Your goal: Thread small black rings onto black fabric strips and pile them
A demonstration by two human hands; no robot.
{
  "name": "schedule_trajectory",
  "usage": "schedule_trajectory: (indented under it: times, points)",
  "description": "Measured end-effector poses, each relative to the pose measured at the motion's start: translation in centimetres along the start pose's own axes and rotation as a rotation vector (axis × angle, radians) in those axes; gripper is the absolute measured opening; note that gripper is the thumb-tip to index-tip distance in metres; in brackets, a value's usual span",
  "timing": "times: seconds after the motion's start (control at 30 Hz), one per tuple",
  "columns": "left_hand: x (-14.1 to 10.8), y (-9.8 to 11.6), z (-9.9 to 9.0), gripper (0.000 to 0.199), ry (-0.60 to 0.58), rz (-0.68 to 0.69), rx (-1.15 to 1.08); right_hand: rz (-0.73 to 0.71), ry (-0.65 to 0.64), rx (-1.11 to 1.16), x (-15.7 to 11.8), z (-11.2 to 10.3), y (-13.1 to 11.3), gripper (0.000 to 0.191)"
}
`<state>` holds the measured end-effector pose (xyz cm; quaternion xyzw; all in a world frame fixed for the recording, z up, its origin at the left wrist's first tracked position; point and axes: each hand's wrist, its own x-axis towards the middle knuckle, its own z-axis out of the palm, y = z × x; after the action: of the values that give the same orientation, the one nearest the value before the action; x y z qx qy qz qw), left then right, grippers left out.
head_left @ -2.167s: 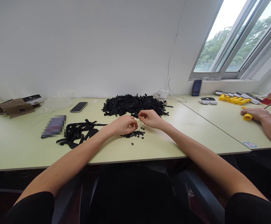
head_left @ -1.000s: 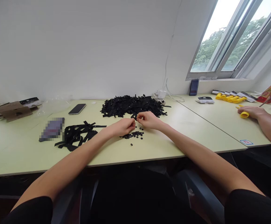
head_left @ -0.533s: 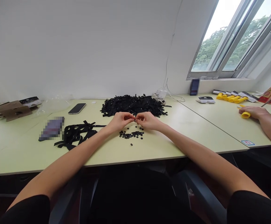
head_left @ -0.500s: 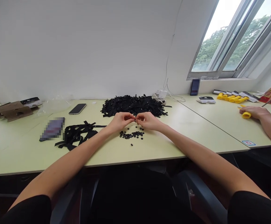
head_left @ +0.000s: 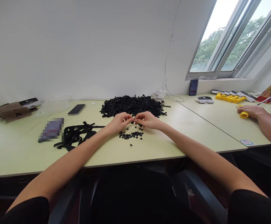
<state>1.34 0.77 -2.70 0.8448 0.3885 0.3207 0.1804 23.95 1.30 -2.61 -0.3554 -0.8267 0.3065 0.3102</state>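
Note:
My left hand (head_left: 121,121) and my right hand (head_left: 147,120) meet fingertip to fingertip over the table, both closed in a pinch. Between them is a small black fabric strip (head_left: 139,125), mostly hidden by the fingers; whether a button is also held cannot be made out. Just in front of the hands lie many small round black buttons (head_left: 132,135), with one button (head_left: 131,145) apart, closer to the table edge. Behind the hands is a large heap of black fabric strips (head_left: 133,104). A smaller pile of black strips (head_left: 76,135) lies beside my left forearm.
A phone (head_left: 76,109), a pixelated dark item (head_left: 51,130) and a brown cardboard box (head_left: 15,112) lie to the left. White cables and a plug (head_left: 161,93) are behind the heap. At right, a co-worker's hand (head_left: 250,111) is by yellow rolled pieces (head_left: 231,98).
The view has shifted slightly. Both hands stay pinched together, and a bit of black strip now shows below the right fingers.

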Motion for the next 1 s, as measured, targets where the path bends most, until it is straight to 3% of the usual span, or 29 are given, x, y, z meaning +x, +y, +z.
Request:
schedule_trajectory:
  times: [0.1, 0.27, 0.63, 1.0]
  points:
    - [-0.13, 0.13, 0.00, 0.036, -0.012, 0.018, 0.000, -0.005, -0.023, 0.003, -0.04, -0.12, 0.04, 0.039]
    - [-0.09, 0.11, -0.06, 0.036, -0.051, -0.062, -0.124, -0.010, -0.088, 0.040, -0.17, -0.33, 0.02, 0.043]
    - [-0.07, 0.30, -0.15, 0.035, -0.057, -0.054, -0.136, -0.040, -0.043, -0.057, -0.38, -0.20, -0.77, 0.023]
    - [-0.21, 0.06, 0.34, 0.025, -0.054, -0.041, 0.010, -0.015, -0.038, -0.140, -0.13, 0.19, 0.10, 0.018]
